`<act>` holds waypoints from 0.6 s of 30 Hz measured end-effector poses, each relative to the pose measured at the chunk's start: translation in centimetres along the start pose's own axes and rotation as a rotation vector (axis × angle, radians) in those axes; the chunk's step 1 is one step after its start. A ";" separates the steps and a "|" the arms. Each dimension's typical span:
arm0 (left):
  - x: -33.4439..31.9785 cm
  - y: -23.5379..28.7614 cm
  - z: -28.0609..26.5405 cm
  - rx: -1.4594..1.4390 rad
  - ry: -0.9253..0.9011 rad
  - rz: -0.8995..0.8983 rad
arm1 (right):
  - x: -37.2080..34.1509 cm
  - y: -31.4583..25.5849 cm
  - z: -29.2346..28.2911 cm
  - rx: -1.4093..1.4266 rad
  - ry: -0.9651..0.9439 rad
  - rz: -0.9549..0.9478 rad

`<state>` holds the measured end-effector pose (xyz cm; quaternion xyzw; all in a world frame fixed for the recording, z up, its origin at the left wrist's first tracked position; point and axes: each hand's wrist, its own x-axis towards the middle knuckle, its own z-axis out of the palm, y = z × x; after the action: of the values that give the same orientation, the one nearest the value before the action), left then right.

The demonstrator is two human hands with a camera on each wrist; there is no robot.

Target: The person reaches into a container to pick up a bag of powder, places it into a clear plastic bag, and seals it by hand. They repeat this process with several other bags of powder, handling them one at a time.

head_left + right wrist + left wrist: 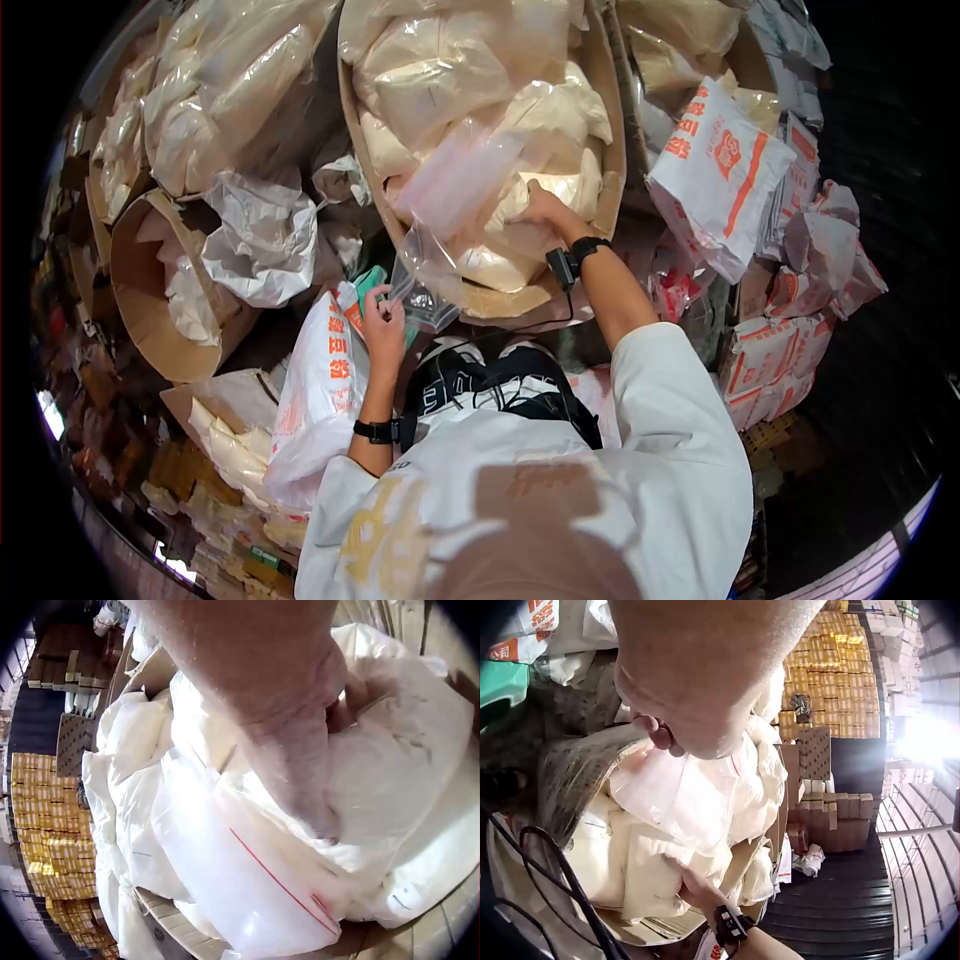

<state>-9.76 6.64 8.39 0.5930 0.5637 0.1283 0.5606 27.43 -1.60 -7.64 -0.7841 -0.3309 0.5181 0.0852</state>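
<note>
My left hand [382, 325] pinches the near end of a clear plastic bag [428, 268] beside the big carton. The sheet stretches up over the carton's contents; a red line runs along the clear bag [247, 877] in the right wrist view. Inside the carton [613, 170] lie several sealed clear bags packed with cream-coloured powder. My right hand [548, 208] grips one such powder bag [405, 757] near the carton's near right side, thumb and fingers spread across its film. In the left wrist view, the left palm is mostly hidden behind the forearm.
More cartons of powder bags stand left [165, 300] and at the back right. White sacks with orange print, one [720, 165] at the right and one [325, 365] at the left, flank the carton. A black cable [562, 877] trails between the wrist cameras. Yellow boxes [832, 675] are stacked further off.
</note>
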 end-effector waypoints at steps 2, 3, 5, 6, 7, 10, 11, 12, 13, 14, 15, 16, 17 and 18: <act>-0.2 -0.3 -0.2 0.021 0.002 0.022 | 0.4 0.6 1.7 0.033 0.018 -0.053; -0.3 -0.6 -0.1 0.008 0.010 0.022 | 0.7 1.8 2.9 0.147 0.024 -0.102; -0.3 -0.8 -0.3 -0.014 0.019 0.029 | 0.8 3.5 4.8 0.381 0.047 -0.199; -0.2 -0.7 -0.3 -0.033 0.027 0.035 | -2.3 1.7 4.0 0.948 -0.163 -0.110; -0.3 -0.6 -0.1 -0.054 0.038 0.040 | -3.7 1.0 3.0 0.756 -0.109 -0.057; -0.4 0.4 0.0 -0.053 0.051 0.064 | -8.2 0.2 1.4 1.070 -0.148 0.148; -0.3 0.9 0.0 -0.039 0.048 0.073 | -8.0 2.6 2.4 1.239 -0.240 0.101; -0.2 1.1 0.1 -0.045 0.046 0.073 | -8.7 3.0 2.4 1.306 -0.269 0.177; -0.2 1.3 0.4 -0.052 0.042 0.073 | -9.7 3.3 2.7 1.464 -0.296 0.166; -0.1 1.4 0.7 -0.061 0.036 0.073 | -10.2 3.5 2.9 1.594 -0.312 0.193; -0.1 1.4 1.1 -0.062 0.027 0.084 | -10.6 3.9 3.2 1.725 -0.327 0.220; 0.1 1.3 1.4 -0.064 0.019 0.098 | -10.8 4.3 3.5 1.826 -0.290 0.142; 0.3 1.3 1.8 -0.065 0.013 0.113 | -10.9 4.6 3.9 1.925 -0.254 0.058; 0.3 2.5 2.2 -0.059 0.002 0.117 | -11.4 4.2 4.1 2.023 -0.219 -0.028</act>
<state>-6.64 6.40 9.54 0.6080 0.5246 0.1782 0.5687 22.86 -12.59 -2.87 -0.2889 0.2475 0.6228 0.6837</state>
